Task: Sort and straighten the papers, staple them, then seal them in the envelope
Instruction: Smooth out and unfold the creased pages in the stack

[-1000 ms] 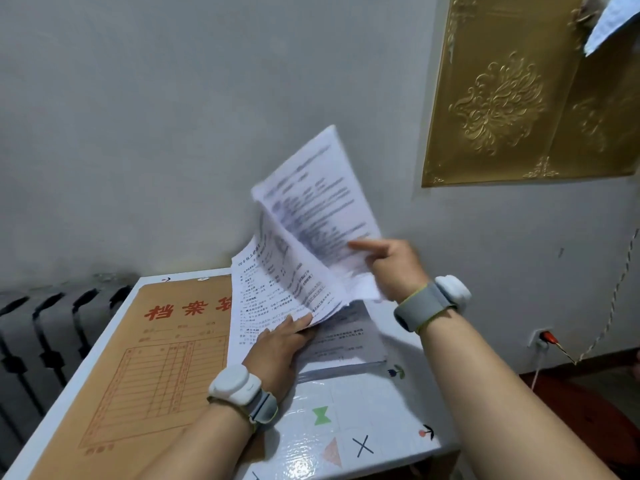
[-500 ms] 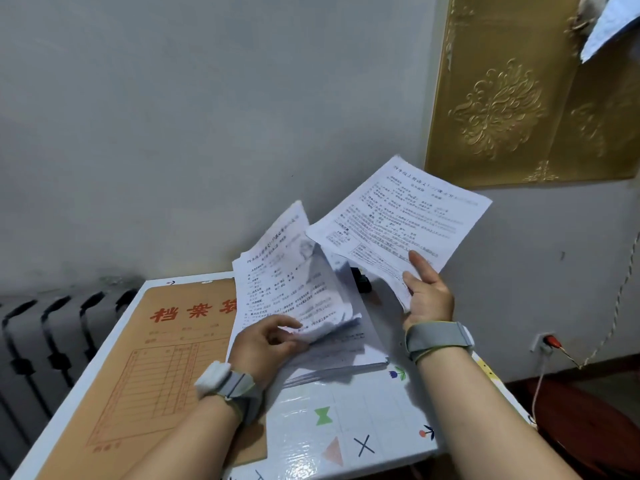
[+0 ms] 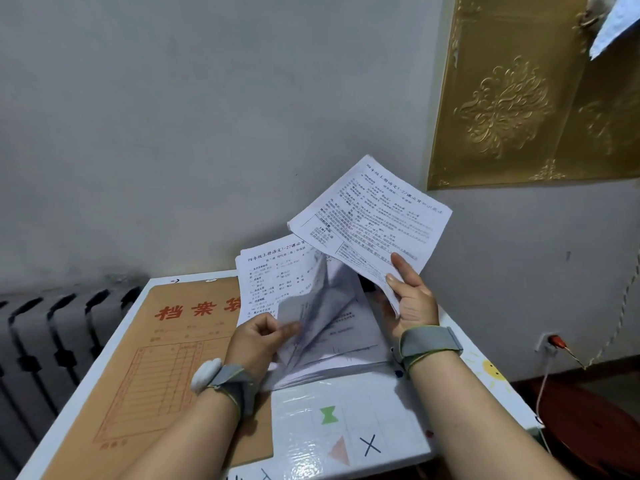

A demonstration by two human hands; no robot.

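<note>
Up at table level, the right hand (image 3: 414,299) pinches a loose printed sheet (image 3: 372,216) aloft, tilted, while the left hand (image 3: 258,337) grips a lifted page of the paper stack (image 3: 332,327). Beside the stack lies the brown envelope (image 3: 166,358), red characters apparently reading 档案袋, the last one partly covered.

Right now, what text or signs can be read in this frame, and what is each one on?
"档案" plus a third red character partly hidden by papers: brown envelope.
"四年级上册语文1-27课必背": heading of the top sheet on the stack.
"四年级上册语文1-27课必背", last characters blurred: sheet held up by the right hand.
A black "X", a green bow-tie shape and an orange triangle: table top.
Body text on all papers and the envelope's form grid: too small to read.
</note>
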